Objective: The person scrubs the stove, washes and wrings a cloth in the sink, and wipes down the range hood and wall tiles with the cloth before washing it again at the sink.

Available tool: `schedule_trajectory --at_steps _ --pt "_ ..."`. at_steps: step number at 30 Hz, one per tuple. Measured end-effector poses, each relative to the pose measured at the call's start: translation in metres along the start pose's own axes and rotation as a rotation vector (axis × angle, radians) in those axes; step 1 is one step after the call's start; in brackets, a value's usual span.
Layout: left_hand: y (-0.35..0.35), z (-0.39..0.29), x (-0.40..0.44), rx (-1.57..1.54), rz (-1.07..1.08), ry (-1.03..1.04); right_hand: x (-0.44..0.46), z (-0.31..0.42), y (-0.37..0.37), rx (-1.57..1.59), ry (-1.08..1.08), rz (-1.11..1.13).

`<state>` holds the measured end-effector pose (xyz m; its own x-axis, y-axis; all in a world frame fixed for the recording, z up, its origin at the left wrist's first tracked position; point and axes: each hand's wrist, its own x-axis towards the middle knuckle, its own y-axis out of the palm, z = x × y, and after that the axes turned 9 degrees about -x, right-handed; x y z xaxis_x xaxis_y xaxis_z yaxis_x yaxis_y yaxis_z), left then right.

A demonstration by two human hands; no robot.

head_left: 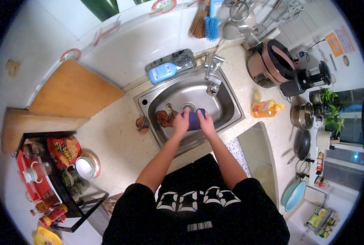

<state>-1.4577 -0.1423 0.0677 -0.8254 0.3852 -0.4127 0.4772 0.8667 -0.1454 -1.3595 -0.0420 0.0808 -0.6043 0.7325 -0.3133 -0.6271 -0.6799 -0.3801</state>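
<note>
My left hand [181, 124] and my right hand [207, 124] are both closed on a dark blue bundle [194, 121] that looks like cloth, one at each side. They hold it low over the near half of the steel sink [157, 100]. To the left of my left hand, a crumpled brown-and-orange patterned piece [164, 118], perhaps cloth, lies in the basin. A small light-coloured object [169, 106] sits just above it. Beyond my hands is the drain [187, 107], partly in view. The faucet [213, 87] hangs over the far right of the basin.
Left of the sink lies a small reddish-brown bundle [142, 125]. A blue bottle [162, 73] rests behind the basin. At right stand a yellow soap bottle [265, 108] and a rice cooker [271, 63]. Stacked bowls [88, 166] and a black rack [77, 218] occupy the left counter.
</note>
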Motion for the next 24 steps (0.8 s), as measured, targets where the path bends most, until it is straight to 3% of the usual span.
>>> schedule_trajectory --at_steps 1,4,8,12,14,16,20,24 --pt "-0.005 -0.004 0.001 -0.128 0.068 -0.023 -0.007 0.007 -0.01 0.037 -0.041 0.02" --pt "-0.019 -0.043 -0.017 -0.623 0.266 -0.411 -0.022 0.018 -0.044 0.221 0.177 0.105" --pt "-0.014 -0.06 -0.032 -0.87 0.584 -0.481 -0.033 0.011 -0.086 0.48 0.199 0.0" --pt "0.018 -0.056 -0.046 -0.592 0.722 -0.404 -0.06 0.02 -0.128 0.823 0.179 -0.068" --pt "0.033 -0.092 -0.078 -0.229 0.857 -0.281 -0.077 0.017 -0.149 0.809 0.146 -0.144" --pt "0.063 -0.091 -0.101 -0.052 1.086 0.013 -0.099 0.014 -0.174 0.802 0.122 -0.216" --pt "0.122 -0.105 -0.162 0.318 1.137 0.096 -0.15 -0.009 -0.229 0.668 0.104 -0.45" --pt "0.18 -0.089 -0.231 -0.055 1.207 -0.126 -0.227 -0.072 -0.299 0.502 0.108 -0.586"
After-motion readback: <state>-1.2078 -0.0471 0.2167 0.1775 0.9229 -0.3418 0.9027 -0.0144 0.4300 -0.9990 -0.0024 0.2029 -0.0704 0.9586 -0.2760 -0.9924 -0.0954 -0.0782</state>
